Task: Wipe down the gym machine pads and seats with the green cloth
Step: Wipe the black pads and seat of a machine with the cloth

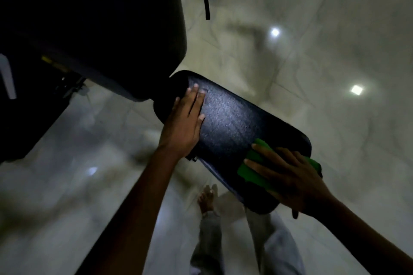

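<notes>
No text, label, brand, number or sign can be read anywhere in this dim view

Black seat pad point(234, 123): green cloth point(254, 172) on near end, both hands flat on it.

Black textured seat pad point(234, 127), tilted, long axis running upper-left to lower-right. Green cloth point(252, 168) folded flat on pad's lower-right end, reaching its right edge.
</notes>
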Tool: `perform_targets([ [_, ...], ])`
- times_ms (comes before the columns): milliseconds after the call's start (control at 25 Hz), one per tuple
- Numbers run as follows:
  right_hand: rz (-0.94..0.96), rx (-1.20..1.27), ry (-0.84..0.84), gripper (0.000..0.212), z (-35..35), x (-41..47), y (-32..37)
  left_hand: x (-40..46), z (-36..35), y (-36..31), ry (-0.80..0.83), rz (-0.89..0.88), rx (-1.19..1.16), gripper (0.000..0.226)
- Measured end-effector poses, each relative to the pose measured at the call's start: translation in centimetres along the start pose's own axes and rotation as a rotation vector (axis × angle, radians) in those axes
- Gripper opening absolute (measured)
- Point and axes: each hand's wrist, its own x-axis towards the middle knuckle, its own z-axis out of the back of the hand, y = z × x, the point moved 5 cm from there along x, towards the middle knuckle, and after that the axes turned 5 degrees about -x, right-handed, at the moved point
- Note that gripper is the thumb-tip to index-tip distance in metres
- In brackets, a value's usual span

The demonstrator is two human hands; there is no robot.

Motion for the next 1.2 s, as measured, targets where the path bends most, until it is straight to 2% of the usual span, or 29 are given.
perform_targets([
  [160, -0.173, 0.126, 0.019, 0.055, -1.5, 10.6, -4.4, 1.2, -0.1, -1.1, -0.127, 0.407, -0.063, 0.066],
  [240, -0.272, 0.425, 0.108, 0.049, -2.5, 18.2, -7.5, 2.0, -0.6, -2.3, -0.168, 0.494, -0.012, 0.065],
  [320, -0.339, 0.825, 0.327, 0.043, -4.2, 22.7, -9.1, 2.2, -0.9, -2.8, -0.238, 0.566, 0.007, 0.062],
  [400, -0.351, 1.008, 0.436, 0.039, -5.0, 21.8, -9.8, 2.1, -0.9, -2.8, -0.296, 0.594, 0.007, 0.06],
  [520, -0.332, 1.252, 0.369, 0.037, -4.7, 17.5, -11.4, 2.1, -1.1, -2.7, -0.293, 0.598, 0.017, 0.058],
  [600, -0.315, 1.242, 0.384, 0.036, -6.2, 19.2, -11.5, 2.1, -1.3, -2.4, -0.286, 0.606, 0.028, 0.058],
  [800, -0.289, 1.237, 0.498, 0.029, -7.7, 29.9, -7.9, 2.3, -1.2, -2.5, -0.286, 0.606, 0.014, 0.058],
  [1040, -0.294, 1.394, 0.503, 0.03, -7.1, 21.6, -11.6, 2.4, -1.1, -2.6, -0.287, 0.613, 0.026, 0.059],
  [1120, -0.252, 1.321, 0.469, 0.029, -7.5, 22.9, -11.0, 2.4, -1.3, -2.7, -0.276, 0.618, 0.038, 0.058],
  [1200, -0.292, 1.27, 0.478, 0.025, -7.7, 26.1, -9.9, 2.5, -1.4, -2.8, -0.262, 0.617, 0.054, 0.058],
])
